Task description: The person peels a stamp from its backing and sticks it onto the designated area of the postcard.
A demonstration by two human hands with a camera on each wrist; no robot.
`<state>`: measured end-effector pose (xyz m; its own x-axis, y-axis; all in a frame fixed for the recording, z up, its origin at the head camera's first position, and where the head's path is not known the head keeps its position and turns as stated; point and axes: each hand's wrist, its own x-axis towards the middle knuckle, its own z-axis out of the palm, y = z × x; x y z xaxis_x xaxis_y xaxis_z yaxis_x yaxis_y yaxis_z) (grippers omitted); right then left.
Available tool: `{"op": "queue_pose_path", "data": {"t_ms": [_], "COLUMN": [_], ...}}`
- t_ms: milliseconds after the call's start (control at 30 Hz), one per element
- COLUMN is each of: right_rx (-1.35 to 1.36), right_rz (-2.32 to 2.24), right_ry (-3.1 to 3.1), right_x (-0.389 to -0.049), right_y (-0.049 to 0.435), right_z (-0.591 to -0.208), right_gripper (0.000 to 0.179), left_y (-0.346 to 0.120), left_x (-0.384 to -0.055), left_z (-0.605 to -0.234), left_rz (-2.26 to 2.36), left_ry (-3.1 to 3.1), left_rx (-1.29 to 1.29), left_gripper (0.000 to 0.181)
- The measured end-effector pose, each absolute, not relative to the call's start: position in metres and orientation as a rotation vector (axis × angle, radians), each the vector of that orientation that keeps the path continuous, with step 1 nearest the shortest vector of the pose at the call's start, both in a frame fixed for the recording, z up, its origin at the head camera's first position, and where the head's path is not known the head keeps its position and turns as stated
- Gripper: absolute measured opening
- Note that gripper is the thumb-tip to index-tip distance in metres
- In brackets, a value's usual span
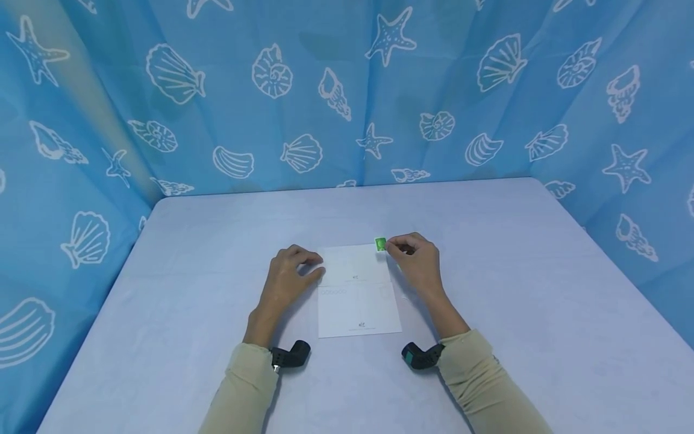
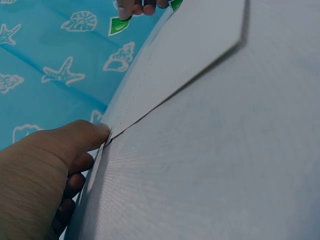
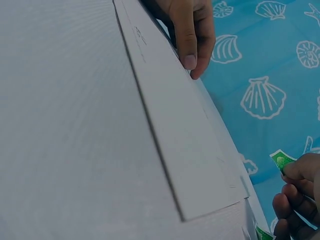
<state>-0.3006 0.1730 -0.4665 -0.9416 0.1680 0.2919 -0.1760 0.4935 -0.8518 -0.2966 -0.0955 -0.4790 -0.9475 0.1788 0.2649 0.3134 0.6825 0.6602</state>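
A white printed paper (image 1: 358,307) with small logos, like a card or envelope, lies flat on the table. A seam or overlapping edge crosses it. My left hand (image 1: 290,274) touches its left edge, thumb and forefinger apart; in the left wrist view the thumb (image 2: 95,132) meets the paper where the seam ends. Above the paper's upper right corner, my right hand (image 1: 417,259) pinches a small green stamp (image 1: 381,245) with a white border. A second green piece (image 3: 262,233) shows below the right fingers; I cannot tell whether it is held.
A white cloth covers the table (image 1: 217,229). Behind it and at both sides hangs a blue curtain (image 1: 336,48) printed with shells and starfish. Each wrist carries a black camera (image 1: 293,354) on a strap.
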Motion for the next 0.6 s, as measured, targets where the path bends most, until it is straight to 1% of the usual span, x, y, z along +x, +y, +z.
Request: {"op": "queue_pose_path", "data": {"t_ms": [600], "right_rx": [0.014], "right_rz": [1.392], "right_ry": [-2.392], "right_x": [-0.306], "right_y": [0.174], "right_z": [-0.478], "right_gripper": [0.013], "left_y": [-0.095], "left_x": [-0.296], "left_z": [-0.478], "left_rz": [-1.100], "left_ry": [-2.688], "left_rx": [-0.426], "left_gripper": [0.019]}}
